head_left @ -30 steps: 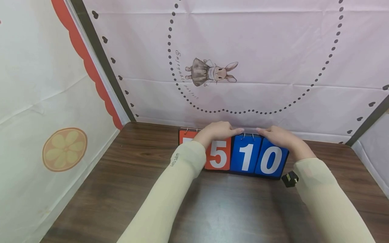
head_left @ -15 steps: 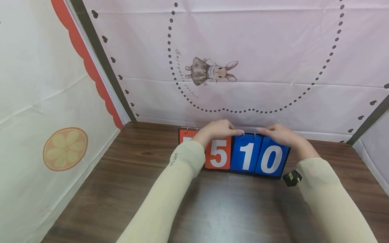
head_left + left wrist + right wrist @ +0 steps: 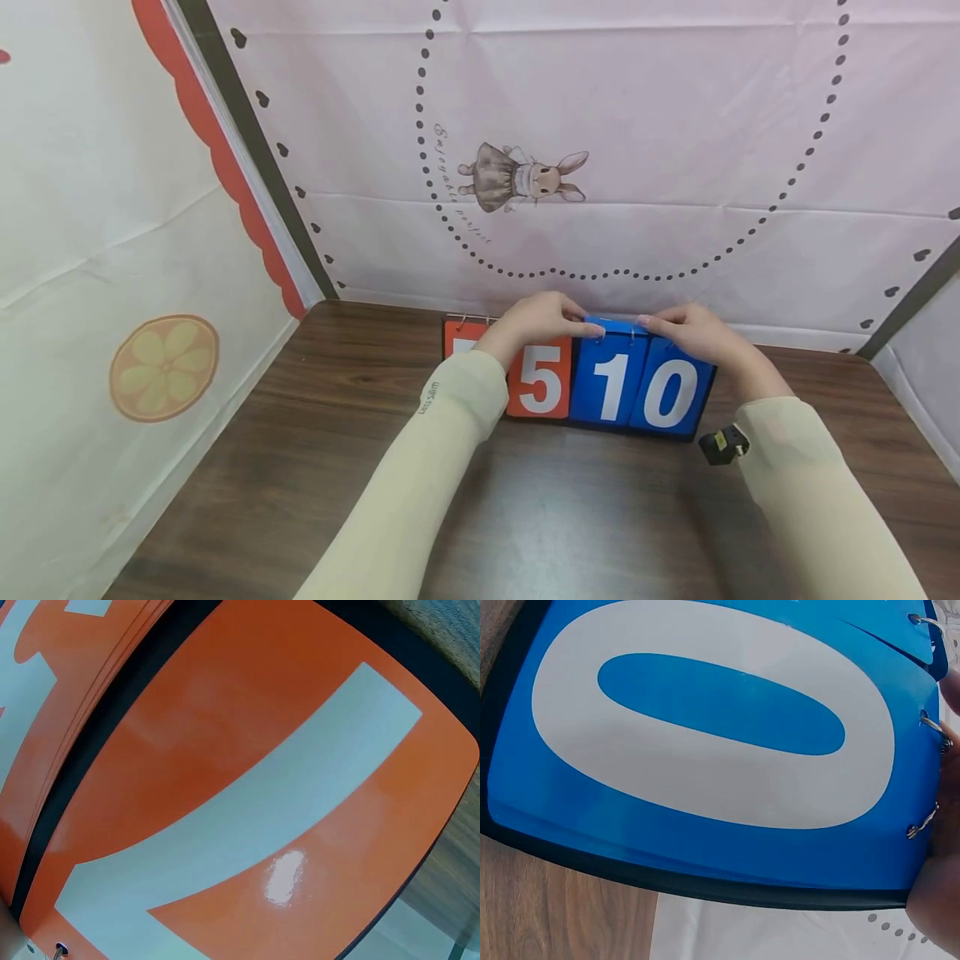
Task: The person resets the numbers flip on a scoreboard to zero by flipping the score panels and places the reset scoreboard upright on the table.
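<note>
A flip scoreboard (image 3: 609, 392) stands upright on the table near the back wall. Two red cards are on its left, the inner one a red 5 card (image 3: 542, 382); the outer one, partly covered, looks like a red 7 card (image 3: 247, 795). To the right are a blue 1 card (image 3: 611, 387) and a blue 0 card (image 3: 720, 705). My left hand (image 3: 536, 321) grips the top edge around the middle, thumb in front. My right hand (image 3: 693, 329) holds the top over the blue side. Between the thumbs, a blue card strip (image 3: 617, 325) shows above the rings; the fingers behind are hidden.
The brown wooden table (image 3: 360, 475) extends toward me. A pink-white cloth (image 3: 637, 150) with a rabbit print hangs directly behind the scoreboard, and a white cloth (image 3: 67, 400) hangs on the left. A small black device (image 3: 723, 446) sits at my right wrist.
A blue card strip has come into view above the scoreboard's top edge between my thumbs. My right hand has shifted slightly right; the front numbers look the same.
</note>
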`<state>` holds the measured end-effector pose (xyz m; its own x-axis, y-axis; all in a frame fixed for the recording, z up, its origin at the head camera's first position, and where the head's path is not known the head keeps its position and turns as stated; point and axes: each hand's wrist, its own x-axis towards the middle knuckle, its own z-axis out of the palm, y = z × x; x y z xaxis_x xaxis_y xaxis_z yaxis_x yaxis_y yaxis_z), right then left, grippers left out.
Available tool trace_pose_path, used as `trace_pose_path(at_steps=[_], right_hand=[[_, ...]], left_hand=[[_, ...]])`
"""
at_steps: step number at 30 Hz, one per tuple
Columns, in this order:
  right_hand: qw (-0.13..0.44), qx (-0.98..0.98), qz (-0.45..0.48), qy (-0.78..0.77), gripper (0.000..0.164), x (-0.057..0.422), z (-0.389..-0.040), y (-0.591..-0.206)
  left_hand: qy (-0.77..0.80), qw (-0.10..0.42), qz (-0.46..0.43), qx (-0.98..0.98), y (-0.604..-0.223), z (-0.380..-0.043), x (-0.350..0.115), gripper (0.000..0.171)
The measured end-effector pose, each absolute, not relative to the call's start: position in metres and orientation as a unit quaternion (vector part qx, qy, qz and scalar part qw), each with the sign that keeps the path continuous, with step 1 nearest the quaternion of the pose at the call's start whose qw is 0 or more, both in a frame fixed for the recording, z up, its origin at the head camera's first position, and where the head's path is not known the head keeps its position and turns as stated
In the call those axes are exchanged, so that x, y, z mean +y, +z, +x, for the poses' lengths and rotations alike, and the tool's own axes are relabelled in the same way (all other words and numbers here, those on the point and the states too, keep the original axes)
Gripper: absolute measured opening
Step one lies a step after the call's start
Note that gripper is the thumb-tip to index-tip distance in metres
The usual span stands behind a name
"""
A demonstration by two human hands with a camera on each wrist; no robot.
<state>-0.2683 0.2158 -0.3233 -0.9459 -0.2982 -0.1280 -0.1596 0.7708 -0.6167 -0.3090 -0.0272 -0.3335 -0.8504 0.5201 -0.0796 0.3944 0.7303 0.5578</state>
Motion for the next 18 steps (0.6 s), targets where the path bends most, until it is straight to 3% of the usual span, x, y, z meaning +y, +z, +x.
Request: trace_pose_path(at_steps=[7, 12, 16, 18], right_hand=[[0.096, 0.927, -0.138, -0.336, 0.054, 0.221, -0.269, -0.325], [0.069, 0.904, -0.152, -0.394, 0.048, 0.226, -0.269, -0.329], [0.053, 0.889, -0.146, -0.432, 0.061, 0.226, -0.269, -0.331], [0.044, 0.889, -0.139, -0.435, 0.069, 0.226, -0.269, -0.331]], left_hand=[[0.290, 0.119, 0.256, 0.914, -0.334, -0.309, -0.028, 0.052], [0.419, 0.114, 0.267, 0.860, -0.334, -0.310, -0.033, 0.058], [0.501, 0.112, 0.269, 0.815, -0.332, -0.312, -0.038, 0.078], [0.507, 0.117, 0.268, 0.811, -0.332, -0.313, -0.038, 0.081]])
